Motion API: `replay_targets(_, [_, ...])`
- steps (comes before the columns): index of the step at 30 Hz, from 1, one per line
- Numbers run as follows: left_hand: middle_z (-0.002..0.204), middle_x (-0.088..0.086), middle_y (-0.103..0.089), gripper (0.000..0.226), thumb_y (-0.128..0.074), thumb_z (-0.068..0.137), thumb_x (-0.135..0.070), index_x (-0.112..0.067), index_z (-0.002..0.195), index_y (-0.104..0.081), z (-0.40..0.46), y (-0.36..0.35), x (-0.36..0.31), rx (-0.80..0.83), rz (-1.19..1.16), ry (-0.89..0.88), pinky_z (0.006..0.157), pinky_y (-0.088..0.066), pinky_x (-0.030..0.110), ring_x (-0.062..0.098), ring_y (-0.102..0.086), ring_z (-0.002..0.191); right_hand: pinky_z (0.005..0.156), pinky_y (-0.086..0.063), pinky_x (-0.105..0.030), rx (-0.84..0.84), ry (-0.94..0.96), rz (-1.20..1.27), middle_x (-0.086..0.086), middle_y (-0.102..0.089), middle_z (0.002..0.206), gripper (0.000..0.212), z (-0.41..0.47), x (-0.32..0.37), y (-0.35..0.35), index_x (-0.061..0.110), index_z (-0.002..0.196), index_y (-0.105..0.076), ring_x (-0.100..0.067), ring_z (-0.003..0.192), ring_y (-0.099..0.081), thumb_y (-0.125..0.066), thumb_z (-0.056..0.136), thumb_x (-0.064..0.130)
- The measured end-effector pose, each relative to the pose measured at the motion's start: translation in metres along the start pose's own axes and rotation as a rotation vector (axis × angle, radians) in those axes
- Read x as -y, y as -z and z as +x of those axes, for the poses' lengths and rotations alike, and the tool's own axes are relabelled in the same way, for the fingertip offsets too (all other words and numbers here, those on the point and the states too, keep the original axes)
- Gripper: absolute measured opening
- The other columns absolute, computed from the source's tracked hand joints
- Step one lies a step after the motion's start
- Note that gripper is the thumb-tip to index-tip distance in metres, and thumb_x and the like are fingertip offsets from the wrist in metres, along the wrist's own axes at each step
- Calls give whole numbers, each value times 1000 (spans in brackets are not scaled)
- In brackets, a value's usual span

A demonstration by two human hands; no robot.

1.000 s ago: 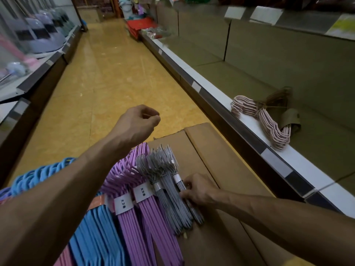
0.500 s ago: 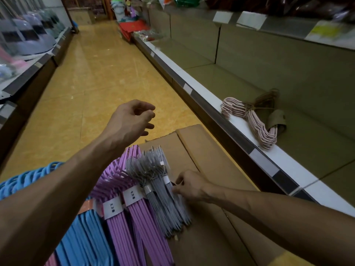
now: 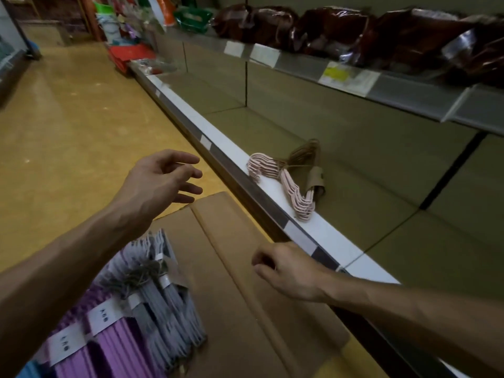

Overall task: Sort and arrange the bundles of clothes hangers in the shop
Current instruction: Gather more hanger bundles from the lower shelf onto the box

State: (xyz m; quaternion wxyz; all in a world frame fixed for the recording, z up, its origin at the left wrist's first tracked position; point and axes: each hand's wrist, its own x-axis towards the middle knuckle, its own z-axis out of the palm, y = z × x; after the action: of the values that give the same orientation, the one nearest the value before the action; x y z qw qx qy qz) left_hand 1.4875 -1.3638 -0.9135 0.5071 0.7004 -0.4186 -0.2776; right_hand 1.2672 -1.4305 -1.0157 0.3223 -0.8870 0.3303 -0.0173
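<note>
Bundles of grey hangers (image 3: 166, 309) and purple hangers (image 3: 109, 347) with white paper bands lie on a flat cardboard box (image 3: 245, 309) at the lower left. A bundle of pale pink hangers (image 3: 289, 186) with brown hooks rests on the low shelf (image 3: 381, 214) to the right. My left hand (image 3: 161, 181) hovers in the air above the box's far edge, fingers spread and holding nothing. Over the box near the shelf's front rail, my right hand (image 3: 286, 268) hangs with its fingers loosely curled and nothing in them.
The yellow aisle floor (image 3: 68, 118) runs away to the far left. An upper shelf (image 3: 381, 80) carries dark red wrapped packs (image 3: 354, 31) and price labels. Red trays (image 3: 131, 53) and coloured goods stand at the aisle's far end.
My right hand let go of the grey hanger bundle and lifted away to the right. My left hand opened its fingers and reached forward. The view swung right toward the shelf.
</note>
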Motion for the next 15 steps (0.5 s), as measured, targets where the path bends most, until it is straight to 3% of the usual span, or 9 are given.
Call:
replay_targets(5, [109, 4, -69, 25, -53, 101, -16, -16, 123, -62, 4, -22, -4, 6, -60, 5, 79, -59, 37, 20, -72, 91, 95, -51, -35, -263, -88, -96, -4, -60, 123, 28, 31, -28, 62, 14, 125, -57, -18, 109, -58, -50, 100, 24])
replay_targets(8, [109, 4, -69, 24, -53, 100, -16, -17, 122, -62, 4, -35, -4, -10, -115, 26, 80, -60, 38, 21, -72, 91, 87, -50, -37, -388, -175, -161, -12, -58, 124, 31, 66, -48, 85, 9, 124, -53, -24, 104, -57, -49, 97, 24])
replay_targets(15, [105, 0, -69, 23, -55, 100, -17, -19, 122, -62, 8, -66, 0, -46, -154, 23, 77, -62, 36, 18, -73, 86, 75, -41, -35, -356, -347, -189, -19, -56, 124, 40, 113, -66, 87, 1, 127, -45, -31, 100, -55, -52, 95, 25])
